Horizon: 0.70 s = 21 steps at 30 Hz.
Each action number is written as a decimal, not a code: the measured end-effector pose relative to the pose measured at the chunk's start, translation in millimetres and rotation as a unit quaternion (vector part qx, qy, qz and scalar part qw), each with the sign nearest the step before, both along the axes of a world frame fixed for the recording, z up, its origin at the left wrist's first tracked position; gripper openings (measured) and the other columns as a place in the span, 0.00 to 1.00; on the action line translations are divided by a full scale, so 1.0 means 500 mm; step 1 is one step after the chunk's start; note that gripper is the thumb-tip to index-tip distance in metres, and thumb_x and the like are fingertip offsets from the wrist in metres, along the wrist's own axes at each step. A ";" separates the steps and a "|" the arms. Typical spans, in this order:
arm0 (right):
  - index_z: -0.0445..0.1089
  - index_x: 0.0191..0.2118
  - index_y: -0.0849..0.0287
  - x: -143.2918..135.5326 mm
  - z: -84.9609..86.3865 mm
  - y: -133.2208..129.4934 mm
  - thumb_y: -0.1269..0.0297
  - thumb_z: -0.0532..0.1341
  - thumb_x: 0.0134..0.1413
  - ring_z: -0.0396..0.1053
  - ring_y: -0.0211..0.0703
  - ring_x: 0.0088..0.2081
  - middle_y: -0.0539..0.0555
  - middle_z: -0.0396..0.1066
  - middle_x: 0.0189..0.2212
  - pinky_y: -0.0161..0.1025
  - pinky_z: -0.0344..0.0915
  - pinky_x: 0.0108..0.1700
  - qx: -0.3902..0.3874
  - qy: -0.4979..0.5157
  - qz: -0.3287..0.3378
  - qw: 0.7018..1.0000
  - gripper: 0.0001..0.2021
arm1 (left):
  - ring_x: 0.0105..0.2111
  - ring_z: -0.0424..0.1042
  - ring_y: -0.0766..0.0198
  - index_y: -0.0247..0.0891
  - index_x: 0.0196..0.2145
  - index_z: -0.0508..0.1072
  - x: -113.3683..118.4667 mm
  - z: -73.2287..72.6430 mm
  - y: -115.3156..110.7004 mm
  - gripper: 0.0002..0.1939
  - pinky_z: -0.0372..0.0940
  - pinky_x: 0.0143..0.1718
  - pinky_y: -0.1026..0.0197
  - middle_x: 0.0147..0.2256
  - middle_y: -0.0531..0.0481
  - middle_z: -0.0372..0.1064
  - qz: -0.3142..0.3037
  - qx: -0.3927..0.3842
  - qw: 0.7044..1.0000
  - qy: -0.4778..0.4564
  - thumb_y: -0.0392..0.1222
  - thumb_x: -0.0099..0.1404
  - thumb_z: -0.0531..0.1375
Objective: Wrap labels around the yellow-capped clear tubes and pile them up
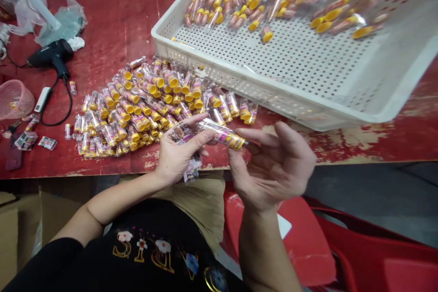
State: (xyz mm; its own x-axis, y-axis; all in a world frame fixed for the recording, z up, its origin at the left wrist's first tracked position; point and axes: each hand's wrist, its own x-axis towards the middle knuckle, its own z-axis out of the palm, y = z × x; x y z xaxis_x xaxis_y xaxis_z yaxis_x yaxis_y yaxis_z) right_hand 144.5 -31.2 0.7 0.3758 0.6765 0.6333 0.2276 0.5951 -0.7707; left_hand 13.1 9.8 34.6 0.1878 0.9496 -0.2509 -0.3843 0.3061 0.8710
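Observation:
A small clear tube with a yellow cap and a printed sleeve (pixel 222 135) is held in front of me, over the table's front edge. My left hand (pixel 178 153) grips its clear end between thumb and fingers. Several printed plastic sleeves (pixel 191 170) also lie in that hand and hang below the palm. At the yellow-capped end, my right hand (pixel 273 164) pinches the tube with thumb and forefinger, its other fingers curled loosely. Just beyond my hands spreads a large pile of similar sleeved tubes (pixel 137 109).
A white perforated crate (pixel 239 84) holds yellow-capped tubes without printed sleeves. To the left lie a black heat gun (pixel 53 57) with its cord, a pink basket (pixel 15 98) and small printed packets (pixel 47 143). Below the red table (pixel 116 13) stands a red chair (pixel 304 242).

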 end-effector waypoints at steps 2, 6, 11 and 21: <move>0.66 0.66 0.45 0.005 -0.009 0.006 0.79 0.69 0.52 0.80 0.43 0.47 0.53 0.78 0.49 0.41 0.81 0.49 -0.015 0.008 -0.016 1.000 0.37 | 0.28 0.76 0.67 0.42 0.50 0.81 0.000 -0.006 0.004 0.25 0.68 0.25 0.68 0.36 0.51 0.80 0.011 -0.013 1.000 -0.014 0.48 0.56 0.75; 0.71 0.60 0.51 0.039 -0.068 0.070 0.72 0.70 0.55 0.78 0.44 0.51 0.55 0.76 0.50 0.40 0.79 0.50 -0.056 0.055 -0.121 0.990 0.27 | 0.31 0.79 0.63 0.35 0.48 0.79 -0.008 -0.028 0.008 0.19 0.68 0.23 0.68 0.43 0.42 0.80 0.017 -0.148 0.988 -0.030 0.48 0.64 0.69; 0.69 0.58 0.59 0.078 -0.163 0.172 0.59 0.66 0.59 0.77 0.49 0.51 0.60 0.75 0.50 0.50 0.77 0.53 -0.141 -0.030 -0.169 0.975 0.22 | 0.35 0.81 0.59 0.29 0.46 0.77 -0.022 -0.035 0.001 0.12 0.68 0.22 0.67 0.44 0.36 0.80 0.021 -0.245 0.968 -0.056 0.39 0.74 0.57; 0.70 0.52 0.69 0.274 -0.040 0.496 0.62 0.54 0.70 0.71 0.43 0.50 0.64 0.72 0.48 0.44 0.67 0.57 -0.355 -0.245 -0.189 0.882 0.16 | 0.20 0.73 0.70 0.34 0.53 0.77 -0.093 -0.038 -0.018 0.18 0.62 0.17 0.71 0.37 0.42 0.80 -0.010 -0.291 0.956 0.017 0.48 0.75 0.58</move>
State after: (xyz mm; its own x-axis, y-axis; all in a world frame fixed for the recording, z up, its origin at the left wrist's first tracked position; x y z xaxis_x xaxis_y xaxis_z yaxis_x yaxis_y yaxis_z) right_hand 281.5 216.8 -19.2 0.4574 0.8534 0.2500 0.7164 -0.1870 -0.6721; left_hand -33.2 0.9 15.8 0.1877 0.6429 -0.7426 -0.3480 0.7505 0.5617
